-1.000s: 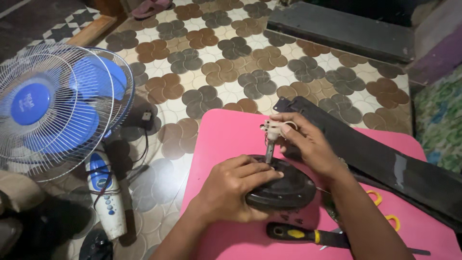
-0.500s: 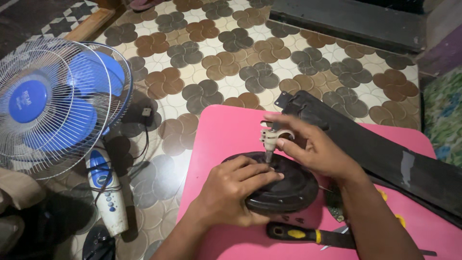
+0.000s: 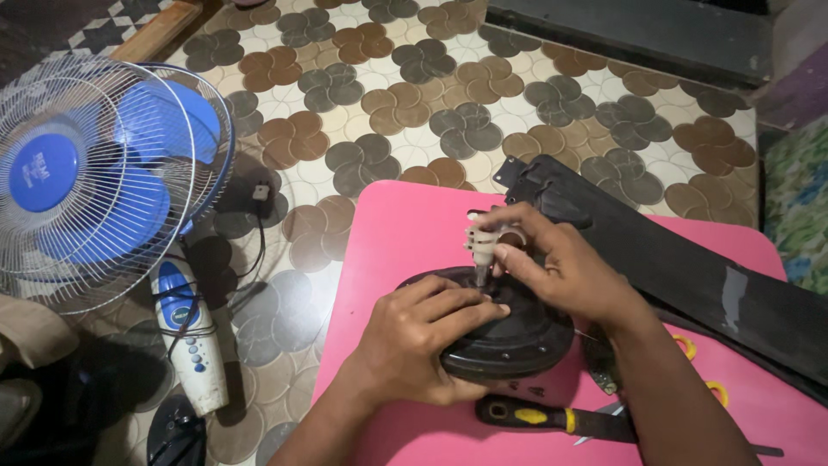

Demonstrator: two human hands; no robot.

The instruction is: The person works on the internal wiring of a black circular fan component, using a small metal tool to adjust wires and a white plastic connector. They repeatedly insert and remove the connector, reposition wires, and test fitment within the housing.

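A round, black, domed metal motor housing [image 3: 509, 332] lies on a bright pink table [image 3: 405, 233], near the table's middle. The left hand [image 3: 423, 336] lies flat over the housing's near left side, fingers spread and pressing down on it, so that part of the casing is hidden. The right hand [image 3: 561, 267] is closed in a narrow pinch around a small pale plastic fitting [image 3: 481, 235] at the top of the thin shaft that rises from the housing's centre; the shaft's lower end is half covered by the fingers, and the fitting's exact shape is hard to make out.

A long black fan blade [image 3: 690, 267] lies across the table behind the right forearm, running off the right edge. A screwdriver with a black and yellow handle [image 3: 539, 418] lies just in front of the housing. Yellow-handled scissors [image 3: 694, 367] are mostly hidden by the right forearm. On the patterned tile floor to the left stands a blue and white pedestal fan [image 3: 95, 181], its base cut off below.
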